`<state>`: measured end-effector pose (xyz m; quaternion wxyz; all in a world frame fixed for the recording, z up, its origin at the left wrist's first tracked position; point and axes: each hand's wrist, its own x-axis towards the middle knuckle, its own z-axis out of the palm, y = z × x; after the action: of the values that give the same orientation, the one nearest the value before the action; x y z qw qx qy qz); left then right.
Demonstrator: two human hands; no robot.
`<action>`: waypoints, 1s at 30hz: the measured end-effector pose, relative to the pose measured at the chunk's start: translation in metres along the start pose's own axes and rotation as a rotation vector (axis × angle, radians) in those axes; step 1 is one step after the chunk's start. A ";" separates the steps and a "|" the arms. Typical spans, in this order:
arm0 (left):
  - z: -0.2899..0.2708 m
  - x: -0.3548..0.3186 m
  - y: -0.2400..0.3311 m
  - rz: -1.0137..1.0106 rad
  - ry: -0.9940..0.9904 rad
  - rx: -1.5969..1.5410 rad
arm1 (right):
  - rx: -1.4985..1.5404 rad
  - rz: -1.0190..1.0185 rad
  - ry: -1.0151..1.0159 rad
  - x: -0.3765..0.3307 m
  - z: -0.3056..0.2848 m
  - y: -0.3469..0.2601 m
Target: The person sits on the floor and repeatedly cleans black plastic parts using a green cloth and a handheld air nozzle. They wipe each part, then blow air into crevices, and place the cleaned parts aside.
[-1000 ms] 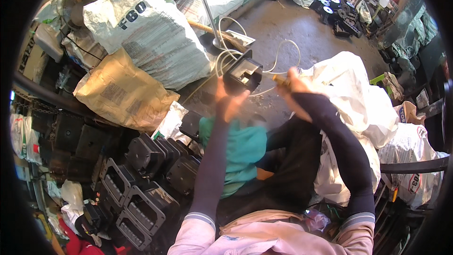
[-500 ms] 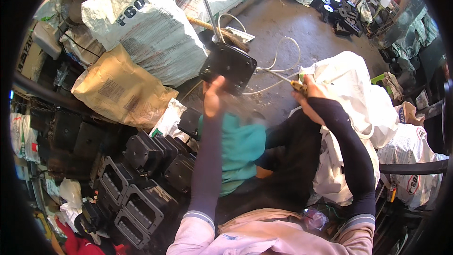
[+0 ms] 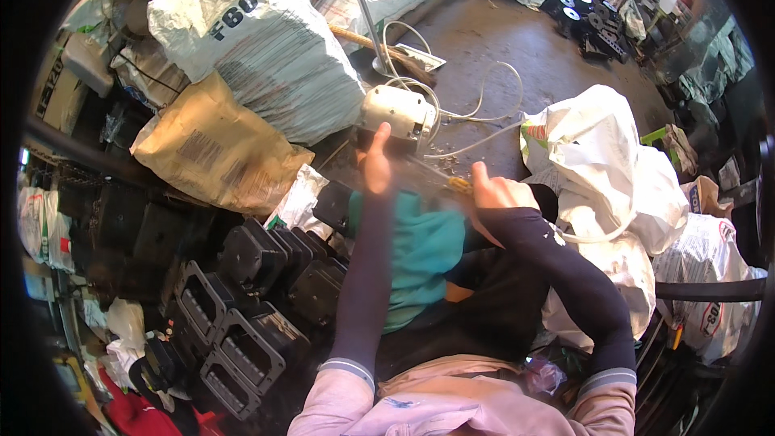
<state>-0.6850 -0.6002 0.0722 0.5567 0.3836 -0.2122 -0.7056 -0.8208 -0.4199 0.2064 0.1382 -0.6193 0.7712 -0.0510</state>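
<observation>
The cream-and-black housing (image 3: 394,109) is held up over the near left part of the floor (image 3: 557,73), its pale face up and its dark side toward the person. The left hand (image 3: 377,163) grips it from the near side, thumb lying against it; the other fingers are largely hidden. The right hand (image 3: 504,192), to the right and a little nearer the body, is closed around a yellow-handled tool (image 3: 459,184) whose thin shaft points left toward the housing's lower side. Blur hides whether the tip touches. To work well here, the left grip would best be firm, its fingertips out of the shaft's line, the tool square to whatever it meets and pushed only once seated. A pale cable (image 3: 484,115) curls across the floor beyond the housing and should be kept slack, clear of the shaft. A teal cloth (image 3: 424,254) lies just below both hands. Farther out, black housings (image 3: 254,262) crowd the left side, a brown paper sack (image 3: 218,149) and a large white sack (image 3: 270,56) line the floor's left edge, and a crumpled white sack (image 3: 593,145) stands along its right edge.
</observation>
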 end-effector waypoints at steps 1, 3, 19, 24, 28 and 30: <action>0.001 -0.002 0.002 0.088 -0.019 0.098 | -0.003 0.006 0.007 0.000 -0.002 0.000; 0.004 -0.006 0.004 0.252 -0.027 0.296 | -0.013 0.039 -0.006 0.000 -0.008 -0.001; 0.016 -0.030 0.008 0.431 -0.332 0.485 | 0.096 0.170 0.116 0.056 -0.062 0.018; 0.021 -0.035 0.017 0.402 -0.343 0.210 | 0.043 0.134 0.151 0.043 -0.043 0.055; 0.019 -0.031 0.019 0.280 -0.131 0.211 | -0.148 0.127 -0.049 0.006 -0.014 0.043; 0.016 -0.023 0.017 0.101 -0.208 -0.041 | -0.043 0.005 -0.091 -0.009 -0.005 0.030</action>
<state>-0.6848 -0.5859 0.1017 0.5742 0.2860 -0.2733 -0.7168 -0.8491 -0.4048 0.2050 0.1599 -0.6218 0.7667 -0.0056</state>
